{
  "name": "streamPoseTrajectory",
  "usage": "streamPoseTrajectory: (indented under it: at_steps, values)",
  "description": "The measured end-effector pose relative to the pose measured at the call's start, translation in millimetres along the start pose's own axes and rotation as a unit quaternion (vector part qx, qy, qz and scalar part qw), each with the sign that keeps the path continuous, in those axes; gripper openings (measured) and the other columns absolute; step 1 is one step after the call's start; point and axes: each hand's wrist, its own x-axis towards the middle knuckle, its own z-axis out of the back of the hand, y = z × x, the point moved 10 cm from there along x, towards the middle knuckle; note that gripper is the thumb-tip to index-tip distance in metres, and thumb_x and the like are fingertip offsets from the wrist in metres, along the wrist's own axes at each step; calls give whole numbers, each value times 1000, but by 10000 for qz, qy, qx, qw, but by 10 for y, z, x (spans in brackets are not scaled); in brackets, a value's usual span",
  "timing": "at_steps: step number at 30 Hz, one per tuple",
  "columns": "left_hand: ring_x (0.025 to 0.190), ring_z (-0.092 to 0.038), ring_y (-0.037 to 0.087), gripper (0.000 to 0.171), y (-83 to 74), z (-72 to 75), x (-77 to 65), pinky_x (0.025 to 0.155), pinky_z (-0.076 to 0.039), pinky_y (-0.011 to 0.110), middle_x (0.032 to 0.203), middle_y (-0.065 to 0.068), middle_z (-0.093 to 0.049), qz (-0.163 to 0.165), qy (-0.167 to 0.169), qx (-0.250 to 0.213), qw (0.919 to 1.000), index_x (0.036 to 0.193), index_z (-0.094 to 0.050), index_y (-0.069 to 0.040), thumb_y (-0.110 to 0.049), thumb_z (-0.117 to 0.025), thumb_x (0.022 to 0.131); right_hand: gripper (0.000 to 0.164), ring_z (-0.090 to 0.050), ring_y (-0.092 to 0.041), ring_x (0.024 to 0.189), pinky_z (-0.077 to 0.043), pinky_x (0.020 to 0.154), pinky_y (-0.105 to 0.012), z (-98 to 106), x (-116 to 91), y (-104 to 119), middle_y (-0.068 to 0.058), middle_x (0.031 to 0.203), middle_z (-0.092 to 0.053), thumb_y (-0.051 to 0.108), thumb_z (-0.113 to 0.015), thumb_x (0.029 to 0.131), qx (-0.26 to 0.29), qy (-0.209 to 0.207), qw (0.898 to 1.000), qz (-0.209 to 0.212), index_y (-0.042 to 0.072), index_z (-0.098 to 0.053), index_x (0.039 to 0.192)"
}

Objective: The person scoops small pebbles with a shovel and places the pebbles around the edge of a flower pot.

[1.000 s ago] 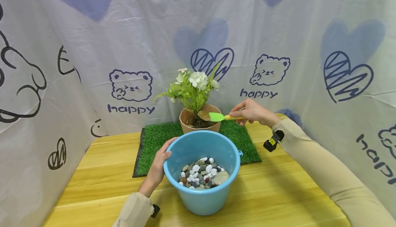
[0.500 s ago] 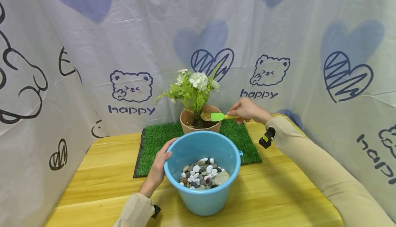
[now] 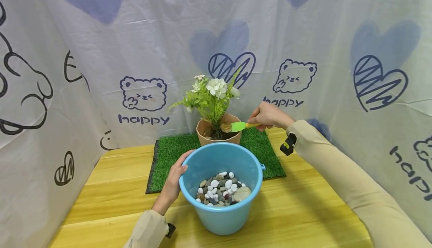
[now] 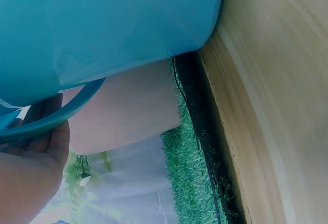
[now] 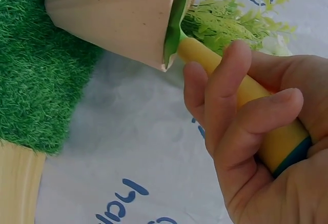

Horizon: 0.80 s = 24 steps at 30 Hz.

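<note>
My left hand [image 3: 175, 175] grips the left rim of a light blue bucket [image 3: 224, 220], its fingers beside the blue handle [image 4: 56, 119] in the left wrist view. White, grey and brown pebbles [image 3: 216, 191] lie in the bucket. My right hand [image 3: 270, 114] holds a small trowel by its yellow handle [image 5: 205, 55], fingers curled around it. The trowel's green blade [image 3: 238, 126] reaches over the right rim of a tan flowerpot [image 3: 219, 140], with a brownish, stone-like piece [image 3: 226, 128] at its tip. Dark soil shows inside the pot, around a plant with white flowers [image 3: 216, 90].
The pot stands on a green artificial grass mat [image 3: 172, 158], behind the bucket. Beneath is a wooden table [image 3: 111, 188]. A white curtain [image 3: 141, 45] printed with hearts and bears encloses the back and sides, close behind the plant.
My right hand has moved slightly left and up, tipping the trowel so its handle end is higher. The blade's tip has shifted a little right. My left hand and the bucket stay put.
</note>
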Motion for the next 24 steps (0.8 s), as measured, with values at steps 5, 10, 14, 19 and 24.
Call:
streamPoseTrajectory:
  at_steps: [5,10,14,19,24]
  values:
    - [123,-52,46,55,0,1,-1,91,-50,54,144,22,-47,32,-14,-13,10000,148,-40,-9,-25,-31,96,22,-55,-12,48,-37,45,-24,26,29,89,-7,67,-71,25,-66,92,-457,-48,9989,-48,9,-78,101]
    - [123,-52,46,55,5,-2,-10,91,-50,55,144,22,-47,49,-17,-3,10000,148,-41,-9,-25,-31,96,21,-54,-12,47,-40,46,-24,2,58,189,-7,64,-69,25,-67,91,-847,-10,9964,37,9,-79,99]
    - [122,-52,47,55,-2,5,-15,91,-50,55,144,22,-47,18,-26,-12,10000,148,-41,-9,-25,-30,96,20,-56,-12,47,-42,46,-23,-31,55,293,-5,63,-69,24,-67,91,-1192,-35,9927,157,9,-79,95]
    - [122,-52,47,55,-7,4,-17,91,-50,53,144,22,-47,-3,-29,-24,10000,148,-41,-8,-25,-30,97,18,-55,-12,47,-49,51,-25,-67,-9,440,-4,60,-65,23,-68,90,-1604,-157,9864,313,9,-78,94]
    - [122,-52,47,55,-15,-19,-9,90,-51,51,144,23,-47,-38,24,-8,10000,148,-40,-8,-24,-30,97,11,-58,-14,54,-50,52,-26,15,-90,567,-4,68,-68,17,-70,86,-2159,-535,9738,462,8,-75,83]
